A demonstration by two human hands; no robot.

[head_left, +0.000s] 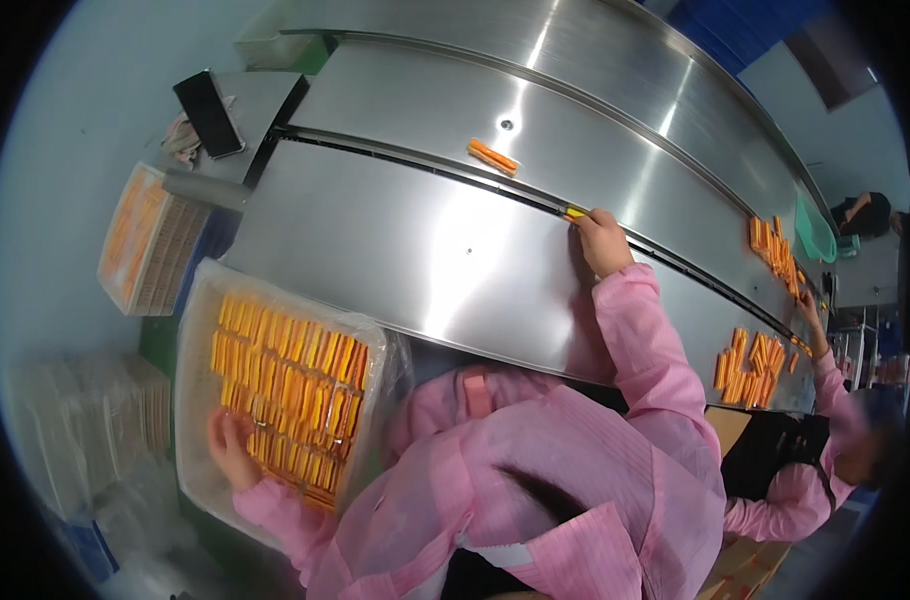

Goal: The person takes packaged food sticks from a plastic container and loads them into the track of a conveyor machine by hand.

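Observation:
My left hand is inside the white plastic-lined basket at lower left, fingers bent and slightly apart beside rows of orange-and-yellow wrapped sticks. Nothing shows between these fingers. Farther right, my right hand is closed at the dark slot between the steel panels, with a small yellow piece at its fingertips. Its fingers hide the rest of that piece. One orange stick pack lies on the steel surface beyond the slot.
A phone and another basket of sticks are at upper left. Two piles of sticks, one beyond the slot and one nearer, lie at right. Beside them a co-worker in pink reaches toward the slot. A green basket stands behind.

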